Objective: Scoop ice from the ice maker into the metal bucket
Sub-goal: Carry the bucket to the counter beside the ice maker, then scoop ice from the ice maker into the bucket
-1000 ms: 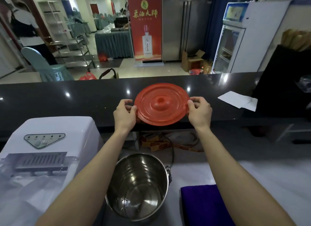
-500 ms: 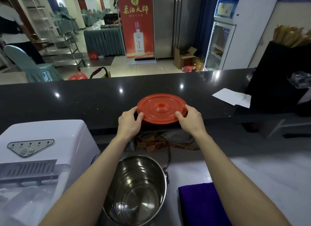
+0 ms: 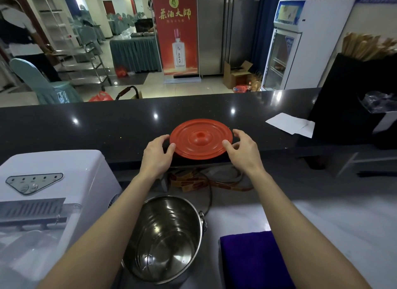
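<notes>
Red lid point(image 3: 200, 139) lies flat on the dark upper table point(image 3: 86, 127), presumably parked there so the metal bucket point(image 3: 163, 224) stands uncovered on the lower table, mouth up and holding no ice, just beside the ice maker point(image 3: 53, 170) at left for a short scoop path. Left hand point(image 3: 158, 154) sits at the lid's left rim, fingers loosely curled, thumb tip touching the edge, cannot tell if it pinches; right hand point(image 3: 243, 152) arches spread at the right rim, gripping nothing. Judgement: lid set-down about done, scooping not yet begun; purple cloth point(image 3: 253, 260) lies right of the bucket
</notes>
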`<state>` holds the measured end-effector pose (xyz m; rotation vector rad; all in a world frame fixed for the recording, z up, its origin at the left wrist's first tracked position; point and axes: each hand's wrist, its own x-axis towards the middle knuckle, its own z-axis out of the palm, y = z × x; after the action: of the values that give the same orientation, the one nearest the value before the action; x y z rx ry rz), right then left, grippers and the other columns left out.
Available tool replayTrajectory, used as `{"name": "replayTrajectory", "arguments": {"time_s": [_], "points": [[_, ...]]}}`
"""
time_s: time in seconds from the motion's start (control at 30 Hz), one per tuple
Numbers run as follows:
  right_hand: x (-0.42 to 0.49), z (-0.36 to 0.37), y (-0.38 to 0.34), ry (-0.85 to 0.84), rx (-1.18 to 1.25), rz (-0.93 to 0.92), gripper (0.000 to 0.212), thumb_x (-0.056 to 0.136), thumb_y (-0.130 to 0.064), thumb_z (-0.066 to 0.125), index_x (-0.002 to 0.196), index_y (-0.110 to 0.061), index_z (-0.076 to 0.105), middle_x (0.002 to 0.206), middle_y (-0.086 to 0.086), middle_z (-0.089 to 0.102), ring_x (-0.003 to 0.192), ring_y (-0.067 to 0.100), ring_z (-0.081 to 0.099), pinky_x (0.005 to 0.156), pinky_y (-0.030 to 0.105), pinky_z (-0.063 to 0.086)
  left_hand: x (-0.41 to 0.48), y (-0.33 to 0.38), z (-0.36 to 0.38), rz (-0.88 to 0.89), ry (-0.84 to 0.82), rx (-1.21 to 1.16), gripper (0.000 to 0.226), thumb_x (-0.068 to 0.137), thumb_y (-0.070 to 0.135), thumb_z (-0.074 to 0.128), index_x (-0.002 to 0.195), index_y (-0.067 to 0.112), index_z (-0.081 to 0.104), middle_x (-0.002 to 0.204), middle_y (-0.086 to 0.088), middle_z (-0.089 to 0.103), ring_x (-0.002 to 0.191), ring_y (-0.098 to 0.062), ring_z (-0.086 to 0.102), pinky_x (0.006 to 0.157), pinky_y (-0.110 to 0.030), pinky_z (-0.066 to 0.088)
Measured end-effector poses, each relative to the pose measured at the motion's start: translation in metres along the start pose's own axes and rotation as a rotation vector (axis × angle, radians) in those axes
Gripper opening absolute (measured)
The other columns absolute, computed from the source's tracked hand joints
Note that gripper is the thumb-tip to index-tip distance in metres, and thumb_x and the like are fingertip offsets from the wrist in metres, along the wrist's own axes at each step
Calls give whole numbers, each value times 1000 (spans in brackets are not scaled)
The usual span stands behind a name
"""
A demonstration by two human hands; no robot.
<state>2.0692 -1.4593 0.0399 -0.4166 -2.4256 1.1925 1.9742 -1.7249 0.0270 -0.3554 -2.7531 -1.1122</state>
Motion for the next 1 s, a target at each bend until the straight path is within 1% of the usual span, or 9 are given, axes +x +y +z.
{"name": "replayTrajectory", "arguments": {"time_s": [0.17,0.33,0.47,0.53,0.6,0.7,0.77,0.9,1.0], "points": [[-8,-8,-7,10,39,-93,61,100,-44,68,152,-19,52,137,-2,64,109,3,64,99,30,52,-13,7,-12,14,39,-20,54,108,41,60,157,19,52,157,1,56,150,-20,46,124,-42,38],[-24,-6,-22,-50,108,-206,65,98,-45,71,155,-22,50,149,-7,57,122,0,60,97,24,53,-37,19,-29,84,101,-16,54,108,37,62,159,21,50,159,3,54,151,-16,45,125,-40,37],[-38,2,-32,-133,170,-260,66,98,-43,73,156,-24,49,147,-6,59,122,5,65,92,20,58,-57,24,-46,89,122,-8,55,108,35,63,159,21,49,160,2,54,150,-15,45,124,-37,38],[-45,5,-35,-150,191,-269,65,98,-41,74,156,-24,50,146,-7,60,124,4,63,89,16,57,-66,25,-54,75,129,3,54,108,33,63,159,21,50,157,0,56,148,-15,48,119,-32,39],[-54,8,-37,-158,197,-281,65,98,-40,73,156,-23,50,147,-8,59,127,1,60,91,18,57,-75,25,-62,51,137,9,53,108,32,64,158,21,52,153,-1,60,144,-16,51,112,-27,39],[-66,10,-43,-176,207,-291,64,99,-40,73,156,-23,49,150,-11,57,131,-2,56,95,26,59,-84,23,-73,46,138,0,52,108,32,64,157,22,53,150,-1,61,141,-16,53,110,-29,41],[-75,12,-50,-182,197,-295,63,99,-40,72,155,-24,50,151,-12,56,131,-2,57,95,28,60,-91,21,-79,58,128,-13,52,108,33,64,157,23,53,150,-1,61,141,-15,54,111,-32,43],[-98,18,-67,-181,171,-303,62,99,-39,73,155,-25,51,152,-9,57,129,1,60,91,18,57,-107,19,-95,103,123,-46,50,107,32,65,155,23,55,148,-1,63,137,-13,57,113,-36,48],[-120,26,-86,-165,171,-296,61,99,-37,74,154,-24,51,148,-6,59,122,6,65,90,18,55,-120,15,-116,142,129,-66,49,107,32,65,153,23,57,146,1,64,136,-11,57,110,-31,46]]}}
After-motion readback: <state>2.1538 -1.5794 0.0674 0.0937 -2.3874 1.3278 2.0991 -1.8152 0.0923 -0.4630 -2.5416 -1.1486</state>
